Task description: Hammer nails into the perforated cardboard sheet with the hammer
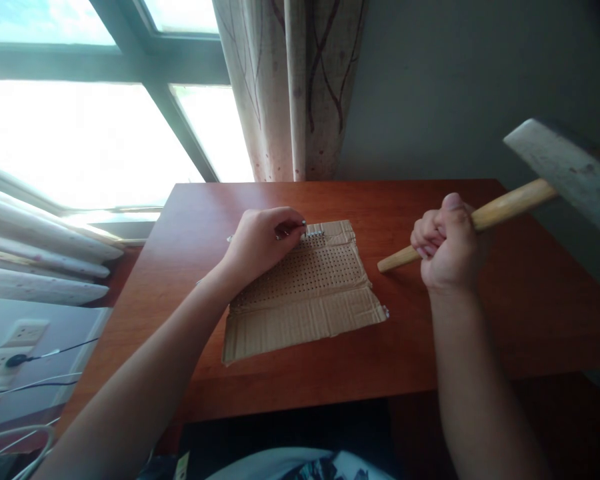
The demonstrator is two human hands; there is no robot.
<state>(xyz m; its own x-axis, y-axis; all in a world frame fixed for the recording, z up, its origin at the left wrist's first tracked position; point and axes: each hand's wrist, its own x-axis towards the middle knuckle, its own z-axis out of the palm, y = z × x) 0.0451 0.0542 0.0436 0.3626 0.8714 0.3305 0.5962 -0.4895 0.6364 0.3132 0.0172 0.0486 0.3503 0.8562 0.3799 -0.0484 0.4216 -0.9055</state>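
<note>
My right hand (pixel 447 243) is wrapped round the wooden handle of a hammer (pixel 517 202), raised over the right side of the table. Its grey metal head points up and to the right, partly cut off by the frame edge. My left hand (pixel 265 237) is closed in a pinch over the far edge of a corrugated cardboard piece (pixel 290 330). A small silvery nail-like piece (pixel 304 224) shows at its fingertips. Just right of them, a short row of small silvery pieces (pixel 316 234) stands along the cardboard's grid of holes. The palm side of my left hand is hidden.
The cardboard lies on a reddish-brown wooden table (pixel 330 373). Beyond the table hang a patterned curtain (pixel 300 87) and a grey wall (pixel 430 87). A bright window is at the left. Below it are a wall socket (pixel 10 360) and cables.
</note>
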